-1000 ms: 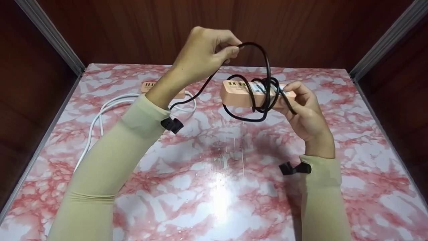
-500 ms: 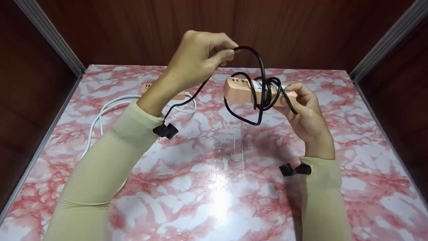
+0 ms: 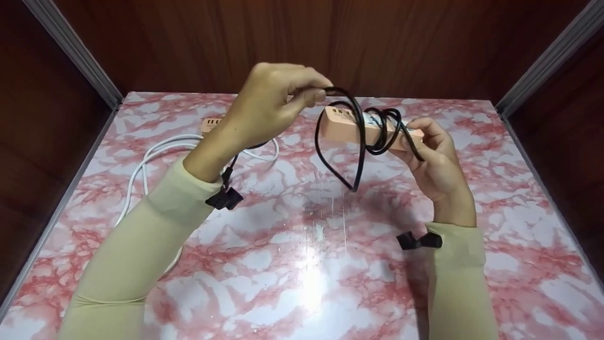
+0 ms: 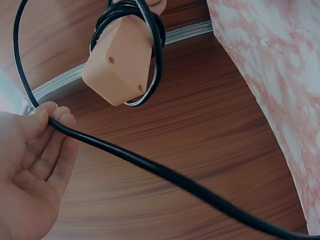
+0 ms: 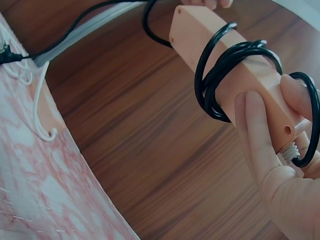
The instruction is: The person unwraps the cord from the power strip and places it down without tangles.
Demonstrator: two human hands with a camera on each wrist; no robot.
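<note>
A peach-coloured power strip [image 3: 342,130] is held up above the table, tilted, with its black cable [image 4: 150,164] wound several times round its body. My right hand [image 3: 439,165] grips its right end, where the cable comes out, fingers and thumb on opposite sides as the right wrist view shows. Up and to the left, my left hand [image 3: 269,106] pinches the cable between thumb and fingers. From that pinch a loose loop runs over the strip's left end and hangs below it. The cable's free end, with a black plug [image 5: 9,55], dangles by my left wrist.
A second peach power strip [image 3: 209,123] lies at the back left of the table, partly hidden by my left forearm. Its white cable [image 3: 137,174] curves forward across the marbled tabletop [image 3: 283,283]. Dark wood panels [image 3: 377,47] stand behind and at both sides.
My left hand has come down and a little left, still pinching the cable. The loose loop has shifted towards the strip's left end and hangs lower. My right hand has barely moved.
</note>
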